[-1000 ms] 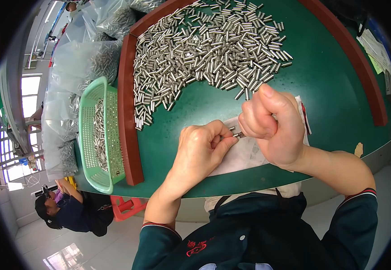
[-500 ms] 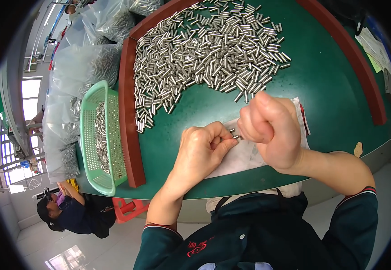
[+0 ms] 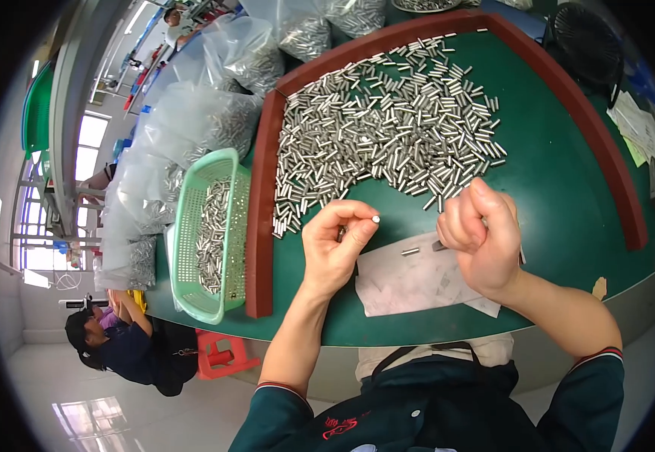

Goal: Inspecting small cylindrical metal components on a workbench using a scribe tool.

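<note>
Your left grip (image 3: 336, 242) pinches a small metal pin (image 3: 342, 233) between thumb and fingertips, its axis hidden; your right grip (image 3: 480, 235) is fisted around another pin (image 3: 439, 245) lying crosswise, tip pointing left.

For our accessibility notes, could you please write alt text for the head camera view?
A person's left hand pinches a small metal pin above a green table, while the right hand is closed in a fist over a white paper sheet. Behind lies a heap of pins; a green basket stands to the left.
</note>
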Tool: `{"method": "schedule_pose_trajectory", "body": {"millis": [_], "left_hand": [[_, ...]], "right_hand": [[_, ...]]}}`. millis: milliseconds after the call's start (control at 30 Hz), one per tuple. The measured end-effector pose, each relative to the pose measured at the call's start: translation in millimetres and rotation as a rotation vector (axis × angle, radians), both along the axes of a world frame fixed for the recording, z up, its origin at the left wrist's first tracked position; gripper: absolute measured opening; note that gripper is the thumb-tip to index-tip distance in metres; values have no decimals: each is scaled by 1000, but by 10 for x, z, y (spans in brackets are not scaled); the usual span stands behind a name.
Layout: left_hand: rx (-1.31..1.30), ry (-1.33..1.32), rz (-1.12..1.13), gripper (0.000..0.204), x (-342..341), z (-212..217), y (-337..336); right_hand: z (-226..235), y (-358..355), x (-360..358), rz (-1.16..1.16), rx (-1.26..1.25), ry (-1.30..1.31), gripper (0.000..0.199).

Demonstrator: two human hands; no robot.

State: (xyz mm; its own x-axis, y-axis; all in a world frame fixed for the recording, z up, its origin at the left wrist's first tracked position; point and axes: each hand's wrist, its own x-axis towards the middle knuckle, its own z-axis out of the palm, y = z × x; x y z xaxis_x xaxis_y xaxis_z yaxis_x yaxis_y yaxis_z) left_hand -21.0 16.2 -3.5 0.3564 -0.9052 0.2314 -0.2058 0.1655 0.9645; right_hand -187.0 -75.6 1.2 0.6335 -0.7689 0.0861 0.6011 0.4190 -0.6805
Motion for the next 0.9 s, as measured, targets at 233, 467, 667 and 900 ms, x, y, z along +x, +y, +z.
{"method": "schedule_pose_trajectory", "body": {"millis": [233,467,667,900], "left_hand": [[-130,-136,89,9,-2,-56,-37],[-94,-119,91,8,9,-83,-47],[100,-295,-22,4,-126,69,-38],[297,-750,-167,10,-377,62,-9]], "right_hand": [[-1,29,7,11,-25,4,44],[5,31,14,9,-32,-16,44],[6,-14,-18,-15,-12,-36,44],[57,-19,11,29,50,19,44]]}}
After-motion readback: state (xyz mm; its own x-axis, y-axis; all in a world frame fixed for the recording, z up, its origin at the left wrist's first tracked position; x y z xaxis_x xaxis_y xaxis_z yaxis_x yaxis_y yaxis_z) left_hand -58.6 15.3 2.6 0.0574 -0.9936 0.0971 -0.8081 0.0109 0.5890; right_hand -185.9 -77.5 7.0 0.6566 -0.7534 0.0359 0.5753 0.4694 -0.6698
